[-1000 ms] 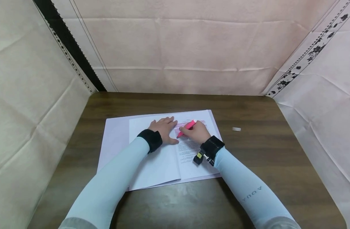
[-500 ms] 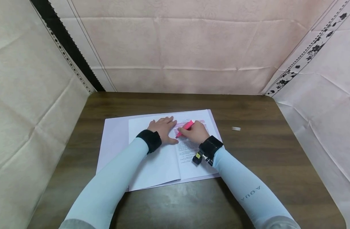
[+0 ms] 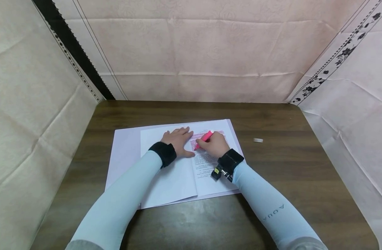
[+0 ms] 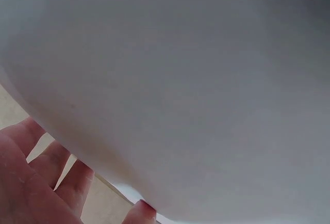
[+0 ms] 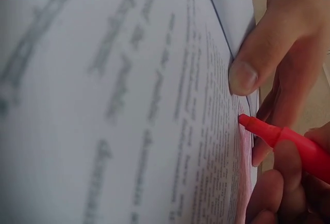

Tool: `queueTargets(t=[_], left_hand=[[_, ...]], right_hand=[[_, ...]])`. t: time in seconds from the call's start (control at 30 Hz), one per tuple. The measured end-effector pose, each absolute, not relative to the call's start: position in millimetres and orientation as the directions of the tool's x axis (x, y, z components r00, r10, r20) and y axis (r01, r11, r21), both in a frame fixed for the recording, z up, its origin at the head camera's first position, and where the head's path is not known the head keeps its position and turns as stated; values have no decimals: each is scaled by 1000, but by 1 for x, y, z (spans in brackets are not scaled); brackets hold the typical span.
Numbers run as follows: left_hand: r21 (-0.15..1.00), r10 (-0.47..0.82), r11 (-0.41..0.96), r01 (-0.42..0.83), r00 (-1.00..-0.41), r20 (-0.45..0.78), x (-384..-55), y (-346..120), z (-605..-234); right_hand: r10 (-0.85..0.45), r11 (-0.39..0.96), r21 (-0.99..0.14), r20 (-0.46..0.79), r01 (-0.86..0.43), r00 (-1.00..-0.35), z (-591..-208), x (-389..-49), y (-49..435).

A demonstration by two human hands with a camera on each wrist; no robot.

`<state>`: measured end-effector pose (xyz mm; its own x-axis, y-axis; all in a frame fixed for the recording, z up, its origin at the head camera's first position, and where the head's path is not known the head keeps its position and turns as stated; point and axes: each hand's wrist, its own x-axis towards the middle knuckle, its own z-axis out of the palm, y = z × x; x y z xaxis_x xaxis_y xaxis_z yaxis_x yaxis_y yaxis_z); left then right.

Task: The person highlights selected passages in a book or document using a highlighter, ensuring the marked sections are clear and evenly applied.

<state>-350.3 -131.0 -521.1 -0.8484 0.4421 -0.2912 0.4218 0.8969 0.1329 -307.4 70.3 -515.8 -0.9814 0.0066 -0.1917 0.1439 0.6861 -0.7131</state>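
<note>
A pink highlighter is pinched by my right hand, its tip down at the printed page near the inner margin. Pink marking covers the upper lines of text. In the right wrist view the highlighter touches the page with its chisel tip. My left hand lies flat with fingers spread on the blank left page, its thumb reaching the fold beside the text. The left wrist view is mostly filled by the blurred white page, with the left hand's fingers at its lower left.
The open booklet rests on a larger pale sheet or cover upon a brown wooden table. A small whitish piece lies to the right. Pale cloth hangs behind and at both sides.
My right hand and the highlighter shift slightly left, then slightly back right along the text. The left hand stays in place on the page.
</note>
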Motion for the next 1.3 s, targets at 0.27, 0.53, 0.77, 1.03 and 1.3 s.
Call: queueTargets(t=[0.27,0.53,0.77,1.03,1.3], left_hand=[[135,439,898,418,-845,-305,-347,-130,-515],[134,437,900,416,-845,-310,-348,-130,-516],[135,436,900,415,-847,-304,-351,-131,-521],[142,437,899,413,-848,-301,-351,-131,-521],[156,458,889,431,-843,-281,-348,-133,-521]], right_hand=[[13,695,-707,-165,127,-986,-514,-307,73],[32,710,-692,-157,133,-987,-516,-307,78],[58,696,-697,-182,171,-981,-516,-307,84],[74,699,-693,-176,177,-982,-514,-306,90],[90,692,-699,-167,182,-982,-515,-305,94]])
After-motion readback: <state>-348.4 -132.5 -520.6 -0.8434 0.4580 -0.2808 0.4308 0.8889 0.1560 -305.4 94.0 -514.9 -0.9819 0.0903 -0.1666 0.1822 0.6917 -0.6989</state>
